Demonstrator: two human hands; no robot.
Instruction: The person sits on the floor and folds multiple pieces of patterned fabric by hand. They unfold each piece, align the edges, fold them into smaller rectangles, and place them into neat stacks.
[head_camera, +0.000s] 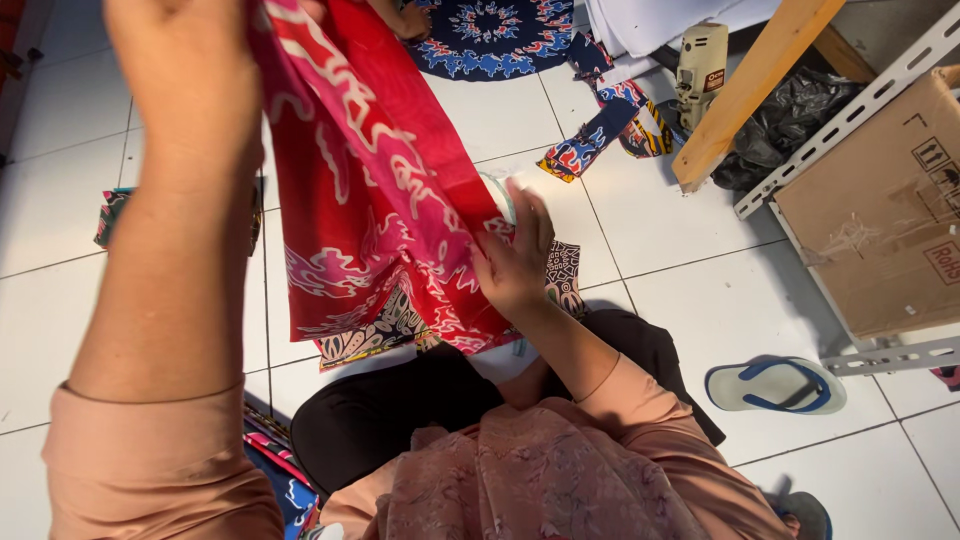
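White floor tiles are spreading under a seated person who is lifting a red batik cloth with white swirls. Above the cloth's top edge, the left hand is closing around the bunched fabric, holding it high. At the cloth's lower right edge, the right hand is pinching the hem. Right of the cloth, a blue flip-flop is lying beside a cardboard box.

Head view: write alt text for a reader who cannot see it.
A seated person's left hand lifts a red patterned cloth while the right hand grips its lower edge, above a white tiled floor with fabric scraps, a blue sandal and a cardboard box.
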